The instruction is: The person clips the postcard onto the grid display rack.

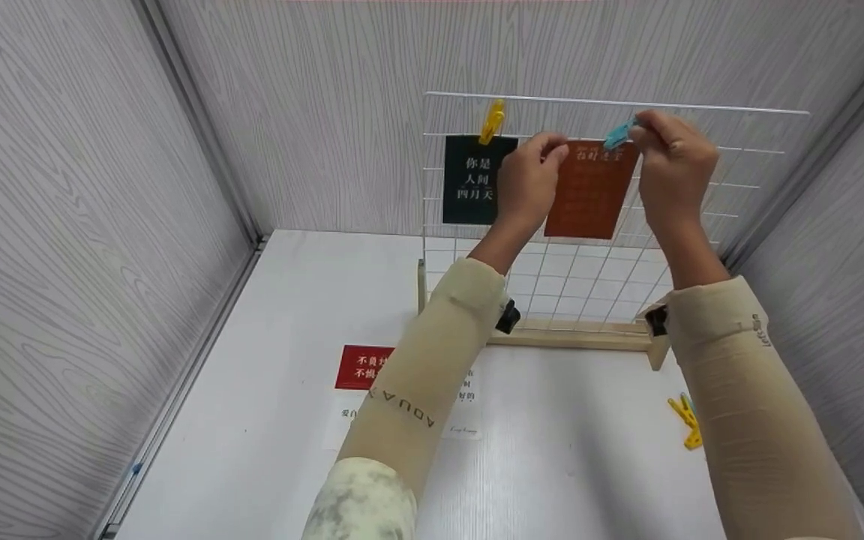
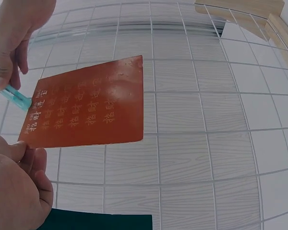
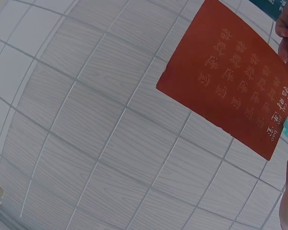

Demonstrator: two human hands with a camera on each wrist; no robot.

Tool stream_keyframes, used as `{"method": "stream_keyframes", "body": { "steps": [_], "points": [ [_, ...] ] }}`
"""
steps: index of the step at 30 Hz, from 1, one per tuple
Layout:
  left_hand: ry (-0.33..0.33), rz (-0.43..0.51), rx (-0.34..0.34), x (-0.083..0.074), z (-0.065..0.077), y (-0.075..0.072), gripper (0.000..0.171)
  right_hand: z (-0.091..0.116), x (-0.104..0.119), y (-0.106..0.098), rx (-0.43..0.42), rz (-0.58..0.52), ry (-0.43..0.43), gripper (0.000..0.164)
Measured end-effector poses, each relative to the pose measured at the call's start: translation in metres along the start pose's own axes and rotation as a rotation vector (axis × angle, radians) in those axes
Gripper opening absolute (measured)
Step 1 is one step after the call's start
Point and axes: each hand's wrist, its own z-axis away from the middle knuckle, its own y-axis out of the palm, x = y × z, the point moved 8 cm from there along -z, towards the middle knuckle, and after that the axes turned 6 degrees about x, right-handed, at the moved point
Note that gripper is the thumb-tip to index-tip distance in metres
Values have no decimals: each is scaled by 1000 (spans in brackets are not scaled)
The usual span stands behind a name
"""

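An orange-red card [image 1: 589, 191] with pale lettering hangs against the white wire grid rack [image 1: 732, 184]. My left hand [image 1: 529, 180] pinches its upper left corner between thumb and fingers. At the card's top edge, my right hand [image 1: 676, 161] grips a light blue clothespin [image 1: 619, 135], whose tip overlaps the card. The left wrist view shows the same clothespin [image 2: 17, 98] at the lettered edge. To the left, a dark green card [image 1: 469, 180] hangs from the grid under a yellow clothespin [image 1: 492, 121], partly behind my left hand.
The rack stands on a wooden base [image 1: 574, 337] on the white table [image 1: 252, 390]. A red card [image 1: 361, 367] and white printed cards [image 1: 466, 420] lie under my left forearm. By my right forearm lie yellow clothespins [image 1: 691, 427] with a blue one partly visible.
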Motion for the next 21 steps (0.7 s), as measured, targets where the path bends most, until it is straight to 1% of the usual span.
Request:
{"method": "stream_keyframes", "body": {
  "steps": [4, 6, 17, 21],
  "points": [
    [-2, 6, -6, 0, 0, 1, 25, -2, -4, 2, 16, -33, 22, 15],
    [-3, 7, -8, -1, 0, 1, 25, -3, -3, 2, 20, -27, 21, 15],
    [6, -29, -34, -3, 0, 0, 25, -6, 9, 5, 45, 34, -48, 16],
    [4, -35, -43, -2, 0, -1, 24, -6, 13, 9, 70, 81, -73, 19]
  ]
}}
